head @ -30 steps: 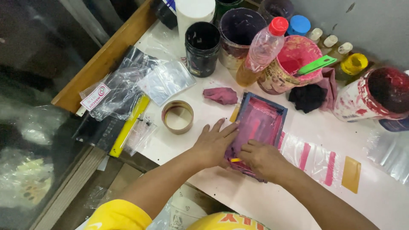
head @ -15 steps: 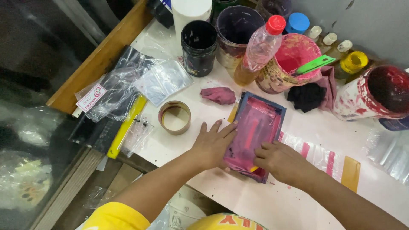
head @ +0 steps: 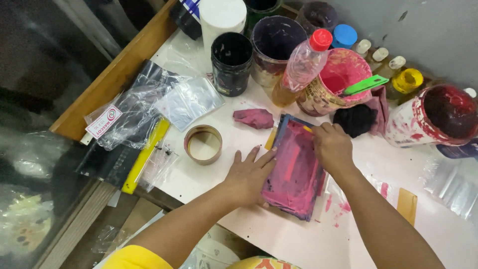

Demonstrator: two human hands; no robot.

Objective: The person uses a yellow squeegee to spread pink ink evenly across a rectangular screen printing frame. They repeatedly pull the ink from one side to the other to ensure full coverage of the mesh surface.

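The left hand [head: 247, 175] lies flat and open, fingers spread, pressing down on the near-left edge of a small printing screen [head: 295, 169] smeared with pink ink; it grasps nothing, only pins the frame to the white table [head: 279, 234]; the right hand [head: 332, 148] sits on the far end of the same screen, fingers curled closed around a small tool of which only a yellow tip [head: 308, 129] shows, so what kind of tool it is cannot be told; the screen lies flat between the two hands, tilted slightly to the table edge. Just left of the left hand stands a brown tape roll [head: 203, 144]; beyond its fingertips lies a crumpled pink rag [head: 254, 118]; further left lie clear plastic bags [head: 164, 102] and a yellow ruler [head: 144, 157]. Right of the right wrist, pink-marked plastic strips [head: 382, 189] rest on the table. Beyond the right hand sits a black cloth [head: 354, 119]; behind that a pink ink tub [head: 331, 82] with a green scraper [head: 366, 85]; a red-capped bottle [head: 301, 67] leans beside it; a black tub [head: 230, 62] stands further off to the left, and a red-stained tub [head: 438, 114] off to the right.
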